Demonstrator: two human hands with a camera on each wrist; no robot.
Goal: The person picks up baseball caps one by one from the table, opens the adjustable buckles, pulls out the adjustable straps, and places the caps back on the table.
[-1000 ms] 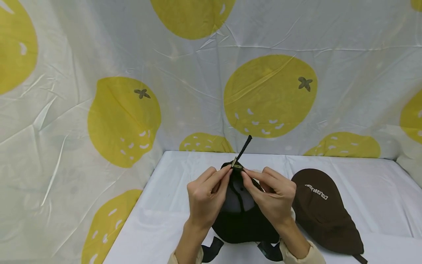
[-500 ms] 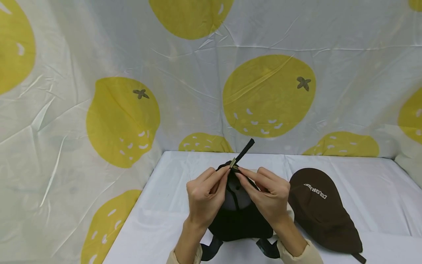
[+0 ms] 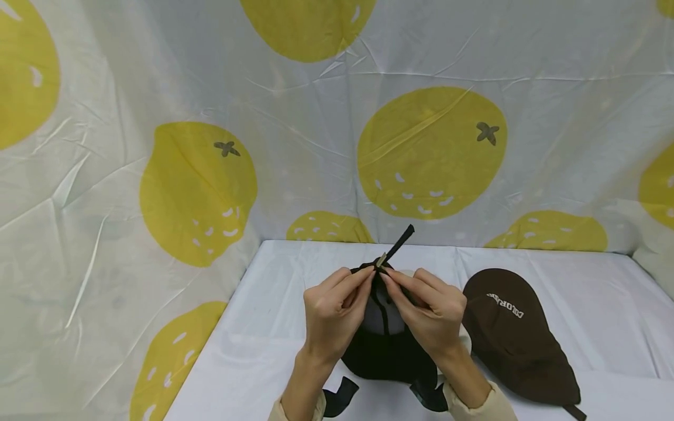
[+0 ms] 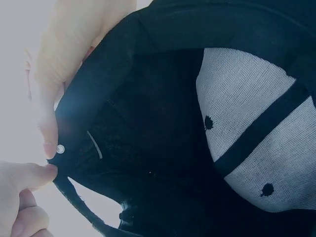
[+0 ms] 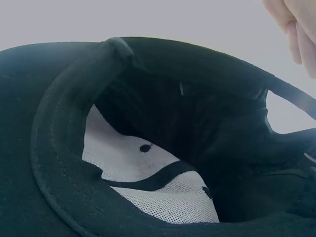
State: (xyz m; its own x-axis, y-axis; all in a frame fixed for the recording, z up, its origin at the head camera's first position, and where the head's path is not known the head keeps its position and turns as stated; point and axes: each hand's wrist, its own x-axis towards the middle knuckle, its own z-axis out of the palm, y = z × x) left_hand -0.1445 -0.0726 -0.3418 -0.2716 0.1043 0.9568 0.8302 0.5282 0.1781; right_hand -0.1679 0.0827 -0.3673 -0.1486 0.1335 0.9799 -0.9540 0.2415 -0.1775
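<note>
A black baseball cap (image 3: 389, 356) is held up in front of me with its back strap at the top. My left hand (image 3: 334, 316) pinches the strap beside a small metal buckle (image 3: 381, 259). Thumb and fingers of my right hand (image 3: 432, 313) pinch the black band just right of the buckle, the fingertips of both hands close together. From the buckle the loose strap end (image 3: 401, 241) sticks up to the right. White mesh lining (image 4: 242, 89) and a small round metal stud (image 4: 60, 148) show inside the cap in the left wrist view.
On the white-covered table (image 3: 263, 304), a brown cap (image 3: 518, 345) with white lettering lies to the right. A pale object (image 3: 465, 339) is mostly hidden behind my right hand. A lemon-print cloth (image 3: 305, 164) hangs behind the table.
The loose strap end has tipped lower and to the right. My right hand has shifted slightly left, bringing its fingertips nearer the left hand's at the buckle.
</note>
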